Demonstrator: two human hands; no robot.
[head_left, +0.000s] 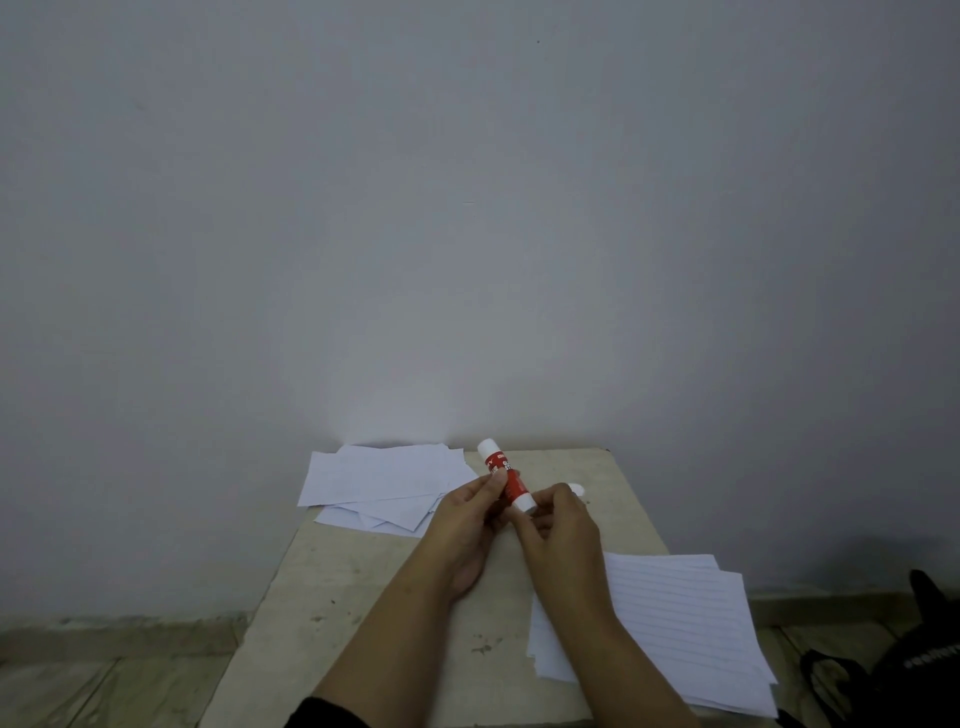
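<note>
Here the glue stick (506, 478) is held tilted above the far middle of the table (363, 597). The left hand (467, 519) curls round its red body and the right hand (561, 525) pinches its near white end. A hard twist could slip it loose onto the lined sheets (675, 623) at near right, smearing them.

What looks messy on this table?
The far pile of papers is fanned out crookedly and hangs over the table edge. The lined stack on the right hangs off too. The glue stick held by the left hand and right hand looks fine.
</note>
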